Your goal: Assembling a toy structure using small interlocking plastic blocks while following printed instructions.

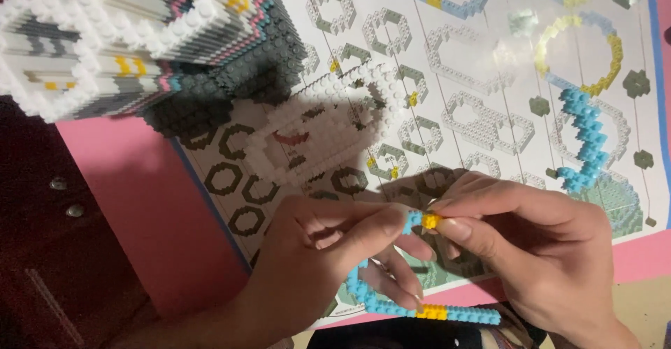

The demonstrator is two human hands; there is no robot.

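Head view shows a light-blue brick chain [391, 306] with yellow pieces, pinched at its upper end by both hands near the bottom edge. Left hand [328, 251] and right hand [531, 251] each close thumb and forefinger on it; its middle is hidden behind fingers. Beneath lies a printed instruction sheet [475, 62]; far left, a white-and-grey brick model [140, 41] is cut off.

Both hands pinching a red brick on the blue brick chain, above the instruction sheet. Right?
Not quite: the brick pinched between the left hand and right hand is yellow, not red, as the head view shows. It does sit on the blue brick chain, above the instruction sheet.
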